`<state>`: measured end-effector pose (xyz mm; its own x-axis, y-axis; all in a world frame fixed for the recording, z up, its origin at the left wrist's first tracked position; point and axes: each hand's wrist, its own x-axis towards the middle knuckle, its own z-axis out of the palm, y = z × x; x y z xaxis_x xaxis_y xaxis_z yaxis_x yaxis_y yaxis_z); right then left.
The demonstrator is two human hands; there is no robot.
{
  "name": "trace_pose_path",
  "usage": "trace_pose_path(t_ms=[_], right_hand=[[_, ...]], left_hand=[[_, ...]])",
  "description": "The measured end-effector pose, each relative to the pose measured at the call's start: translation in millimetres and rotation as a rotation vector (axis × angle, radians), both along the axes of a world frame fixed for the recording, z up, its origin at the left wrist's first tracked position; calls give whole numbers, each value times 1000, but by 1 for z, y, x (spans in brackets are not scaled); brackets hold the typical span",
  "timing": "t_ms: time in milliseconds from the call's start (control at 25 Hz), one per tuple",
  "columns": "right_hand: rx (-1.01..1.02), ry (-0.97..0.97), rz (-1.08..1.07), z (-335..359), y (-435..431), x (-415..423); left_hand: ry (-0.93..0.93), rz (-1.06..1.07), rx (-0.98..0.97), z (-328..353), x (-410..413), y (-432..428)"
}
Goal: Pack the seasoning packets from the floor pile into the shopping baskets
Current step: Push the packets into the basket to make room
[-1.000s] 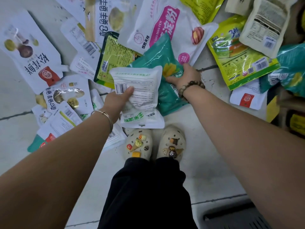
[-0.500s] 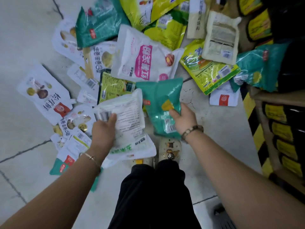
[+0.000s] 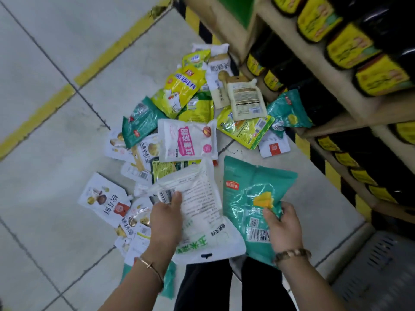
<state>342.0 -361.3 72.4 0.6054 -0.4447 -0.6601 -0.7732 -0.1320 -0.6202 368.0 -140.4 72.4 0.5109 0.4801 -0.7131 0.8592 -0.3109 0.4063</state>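
My left hand [image 3: 167, 217] grips a white packet with green lettering [image 3: 202, 212], held above the floor with its barcode by my thumb. A teal packet with a yellow picture [image 3: 253, 196] is held in my right hand [image 3: 284, 227], lifted beside the white one. Beyond both hands the floor pile [image 3: 190, 122] spreads out: several white, yellow, green and teal seasoning packets, among them a white one with pink lettering [image 3: 187, 140]. A grey slotted basket [image 3: 381, 261] shows at the lower right, close to my right wrist.
Store shelves [image 3: 332, 90] with dark bottles bearing yellow labels run along the right side. Yellow and black hazard stripes [image 3: 332, 173] mark the shelf base. A yellow floor line [image 3: 89, 70] crosses the tiles at upper left. My dark trousers [image 3: 213, 286] are below.
Both hands have lifted their packets off the pile and drawn them toward me. The view has risen and swung right, bringing in the shelves and the grey basket.
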Motion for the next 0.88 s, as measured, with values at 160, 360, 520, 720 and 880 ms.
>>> trace_pose_path(t_ms=[160, 360, 520, 720, 880], right_hand=[[-3, -72, -107, 31, -38, -31], [-56, -107, -191, 54, -97, -79], [-114, -96, -283, 75, -142, -131], [-230, -82, -385, 103, -207, -203], [-320, -125, -433, 133, -258, -265]], left_hand=[[-42, -126, -14, 28, -8, -39], [-72, -249, -80, 54, -26, -97], [-110, -404, -48, 80, -49, -156], [-195, -613, -31, 114, -89, -233], [-284, -767, -57, 133, -129, -288]])
